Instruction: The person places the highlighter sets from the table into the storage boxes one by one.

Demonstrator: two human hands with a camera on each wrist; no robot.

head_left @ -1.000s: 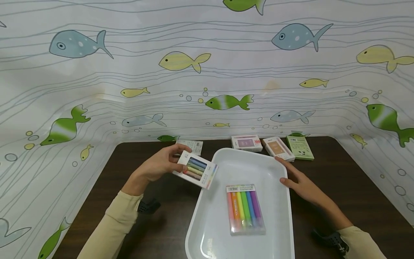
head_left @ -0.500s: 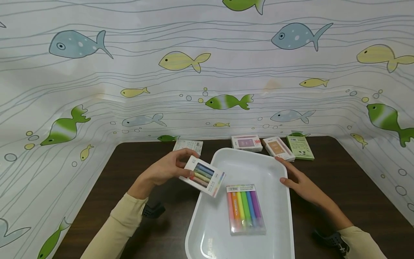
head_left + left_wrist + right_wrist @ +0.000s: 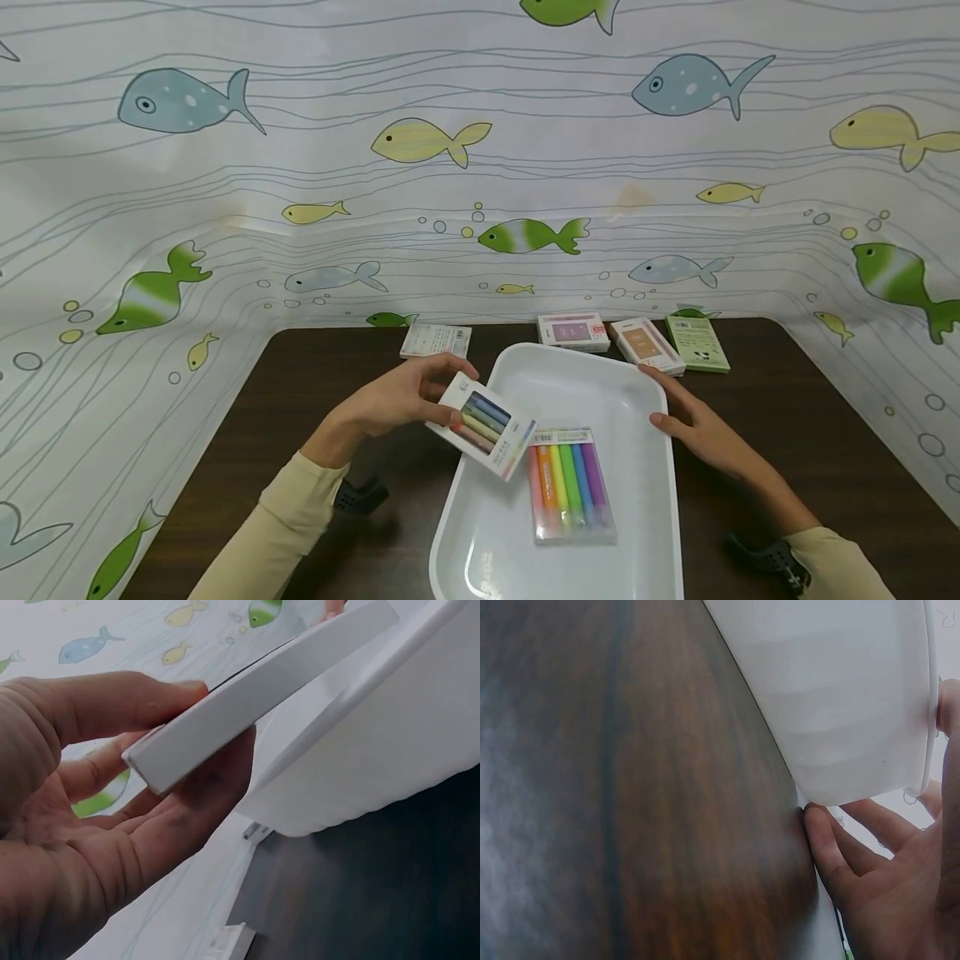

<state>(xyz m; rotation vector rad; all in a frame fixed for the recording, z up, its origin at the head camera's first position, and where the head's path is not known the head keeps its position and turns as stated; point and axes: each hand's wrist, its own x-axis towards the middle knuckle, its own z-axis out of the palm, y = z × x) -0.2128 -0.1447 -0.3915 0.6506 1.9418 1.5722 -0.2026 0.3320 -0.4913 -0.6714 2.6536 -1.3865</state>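
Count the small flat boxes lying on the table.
4, left to right along the back edge of the table: white printed box, purple-windowed box, tan-windowed box, green box. The tray may hide others.

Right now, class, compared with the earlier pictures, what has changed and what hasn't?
The left hand has moved the white windowed box right and down in the head view, farther over the white tray, so it now hides a corner of the marker pack. Nothing was gripped or released. The right hand stays at the tray's rim; the marker pack and back boxes lie as before.
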